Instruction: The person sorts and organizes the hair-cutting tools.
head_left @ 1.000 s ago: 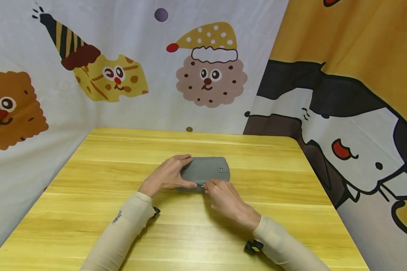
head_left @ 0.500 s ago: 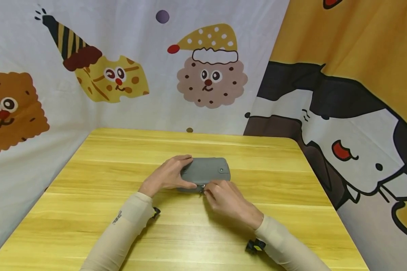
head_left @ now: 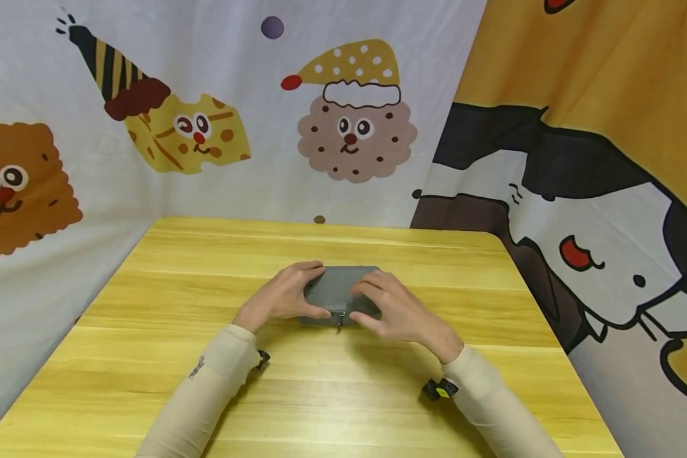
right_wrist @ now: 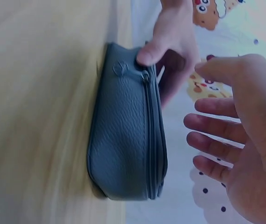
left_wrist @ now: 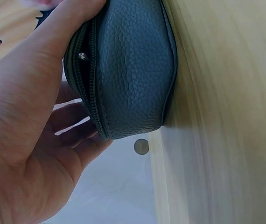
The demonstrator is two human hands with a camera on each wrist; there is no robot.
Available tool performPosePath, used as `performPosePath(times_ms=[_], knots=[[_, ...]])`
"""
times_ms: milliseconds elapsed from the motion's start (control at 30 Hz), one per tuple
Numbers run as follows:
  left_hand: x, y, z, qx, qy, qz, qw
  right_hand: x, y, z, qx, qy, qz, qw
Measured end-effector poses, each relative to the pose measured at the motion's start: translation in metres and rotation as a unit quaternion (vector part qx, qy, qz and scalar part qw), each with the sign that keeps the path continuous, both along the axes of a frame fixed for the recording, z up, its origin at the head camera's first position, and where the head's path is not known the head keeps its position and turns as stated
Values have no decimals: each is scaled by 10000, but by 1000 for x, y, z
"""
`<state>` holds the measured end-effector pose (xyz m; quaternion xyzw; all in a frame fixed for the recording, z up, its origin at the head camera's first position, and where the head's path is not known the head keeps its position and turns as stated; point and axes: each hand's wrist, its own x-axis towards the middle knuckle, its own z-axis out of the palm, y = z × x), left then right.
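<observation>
A grey zip pouch of grained leather-like material (head_left: 338,285) lies on the table. My left hand (head_left: 283,294) grips its left end, thumb along the front edge and fingers behind. In the left wrist view the zip's teeth (left_wrist: 94,84) stand apart at that end, with a small metal piece in the gap. The zip pull (right_wrist: 133,73) hangs down the front side near my left thumb. My right hand (head_left: 403,312) hovers at the pouch's right end, holding nothing. Its fingers (right_wrist: 214,122) are spread and apart from the pouch in the right wrist view.
The wood-grain table (head_left: 298,394) extends around the pouch on all sides. Behind it hangs a white curtain (head_left: 217,197) with cartoon prints, and a cartoon-cat curtain (head_left: 584,159) on the right. Each wrist wears a small black device (head_left: 439,389).
My right hand has let go of the zip pull and lifted up and to the right over the pouch's right end. The pull now dangles free. My left hand has stayed put.
</observation>
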<state>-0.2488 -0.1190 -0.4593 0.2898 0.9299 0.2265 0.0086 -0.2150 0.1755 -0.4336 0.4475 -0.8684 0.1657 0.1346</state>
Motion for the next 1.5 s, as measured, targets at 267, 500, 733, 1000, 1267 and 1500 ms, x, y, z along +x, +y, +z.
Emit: performPosePath(times_ms=[267,500,733,1000,1267,1500], knots=[[0,0,-1,80,-11,-36,10000,-16,8,5,207,-276,-229,9991],[0,0,-1,45,-28,-16,10000,-24,16,4,223,-1024,-340,9939],[0,1,-3,-2,-88,24,10000,-32,21,-3,451,-1421,-479,9877],[-1,0,-4,-51,-50,11,10000,-40,25,-11,610,-1580,-627,9836],[0,-1,-3,-13,-44,-70,10000,-42,23,-15,802,-1675,-705,9801],[-1,-1,-3,-14,-101,-69,9999,-41,20,-17,785,-1691,-800,9792]])
